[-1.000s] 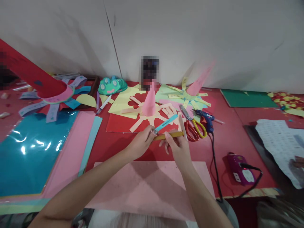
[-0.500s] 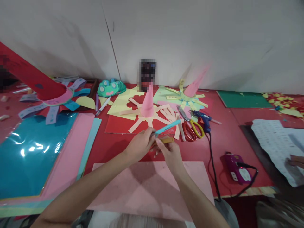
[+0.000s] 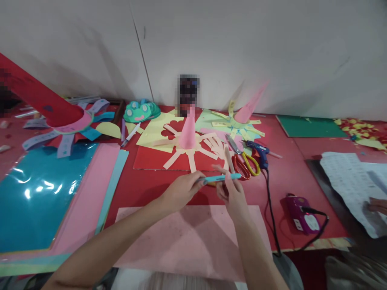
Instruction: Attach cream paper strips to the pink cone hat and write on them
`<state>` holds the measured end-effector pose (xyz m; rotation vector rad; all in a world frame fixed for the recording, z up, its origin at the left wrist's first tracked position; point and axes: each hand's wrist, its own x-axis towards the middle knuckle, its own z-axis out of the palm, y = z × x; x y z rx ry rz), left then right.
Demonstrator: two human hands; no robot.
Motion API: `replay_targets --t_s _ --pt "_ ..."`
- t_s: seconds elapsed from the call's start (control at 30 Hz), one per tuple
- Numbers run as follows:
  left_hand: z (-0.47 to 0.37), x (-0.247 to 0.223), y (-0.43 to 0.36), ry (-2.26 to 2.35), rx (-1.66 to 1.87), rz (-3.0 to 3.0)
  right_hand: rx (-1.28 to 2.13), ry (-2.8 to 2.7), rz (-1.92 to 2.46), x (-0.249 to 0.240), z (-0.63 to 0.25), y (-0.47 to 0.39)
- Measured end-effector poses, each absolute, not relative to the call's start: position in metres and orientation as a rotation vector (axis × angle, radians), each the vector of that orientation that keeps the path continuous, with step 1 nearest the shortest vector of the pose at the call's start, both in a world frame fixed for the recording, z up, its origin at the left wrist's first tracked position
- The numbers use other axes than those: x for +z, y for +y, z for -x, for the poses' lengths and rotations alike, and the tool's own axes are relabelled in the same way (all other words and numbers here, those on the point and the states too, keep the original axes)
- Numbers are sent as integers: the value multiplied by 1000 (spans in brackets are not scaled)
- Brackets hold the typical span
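My left hand [image 3: 184,191] is closed on the left end of a light blue pen-like tool [image 3: 222,177], held nearly level above the red table. At its other end, the fingers of my right hand [image 3: 232,192] are bent round the tool, with the thumb against it. A bit of something yellow-brown shows under the tool between the hands, mostly hidden. Just behind stands a pink paper cone [image 3: 188,133] with pale strips spread around its base. Both forearms pass over a pink sheet [image 3: 187,237].
Scissors [image 3: 246,163] and a blue glue gun [image 3: 260,152] lie right of the cone. A purple power adapter [image 3: 302,213] with a cable is at the right. Blue and pink sheets [image 3: 39,193] cover the left. Another person's hand [image 3: 378,204] rests on papers at the far right.
The blue tool has swung from slanting upward to nearly level and shifted right. My right hand has moved right, and the yellow-brown thing is now mostly hidden.
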<state>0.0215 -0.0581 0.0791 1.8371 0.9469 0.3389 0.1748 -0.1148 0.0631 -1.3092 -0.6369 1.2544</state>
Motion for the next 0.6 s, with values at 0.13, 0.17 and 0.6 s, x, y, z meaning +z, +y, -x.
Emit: replay_targets --t_s 0.13,0.17,0.6 --pt "-29 83 -63 921 255 -1883 1113 -568 1354 69 -159 -110" --pt "-28 84 -63 908 250 -1879 1088 -568 1364 71 -160 -108" --pt "53 80 -63 1306 292 -1802 682 -1287 1666 67 -211 -76"
